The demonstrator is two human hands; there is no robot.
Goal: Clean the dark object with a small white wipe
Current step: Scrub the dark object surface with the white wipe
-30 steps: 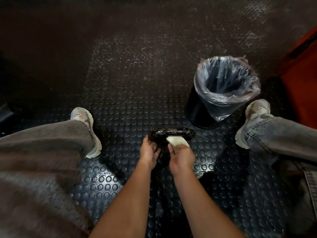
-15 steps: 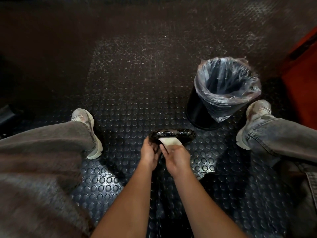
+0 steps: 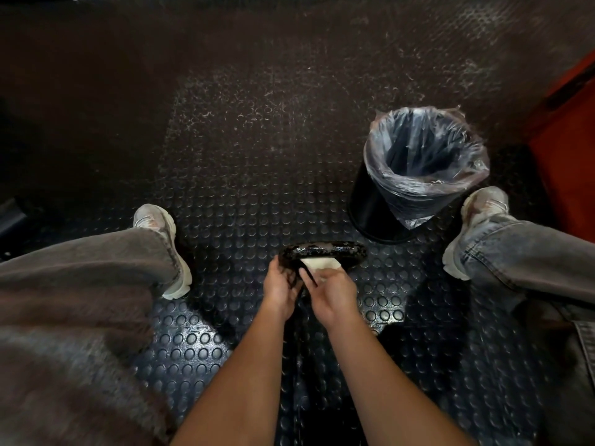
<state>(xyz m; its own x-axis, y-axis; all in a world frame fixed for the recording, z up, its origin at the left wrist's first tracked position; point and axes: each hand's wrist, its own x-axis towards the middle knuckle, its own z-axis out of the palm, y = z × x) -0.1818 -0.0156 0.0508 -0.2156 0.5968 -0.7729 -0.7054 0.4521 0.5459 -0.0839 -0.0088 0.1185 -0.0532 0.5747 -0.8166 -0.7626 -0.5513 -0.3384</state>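
Gripping the glossy black oval object (image 3: 322, 252) left-handed (image 3: 281, 284), my right hand (image 3: 335, 292) pinches the small white wipe (image 3: 318, 264); slick gloss could slip free.

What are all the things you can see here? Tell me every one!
dark object: one, shiny black, held low between the knees
white wipe: one, white, pressed on the dark object's near side
bin: one, black, on the floor ahead to the right
bin bag: one, clear plastic, lining the bin
floor mat: one, black with round studs, underfoot
orange surface: one, at right edge
shoes: two, pale, on the mat
trouser legs: two, grey
left hand: holds the dark object
right hand: holds the wipe
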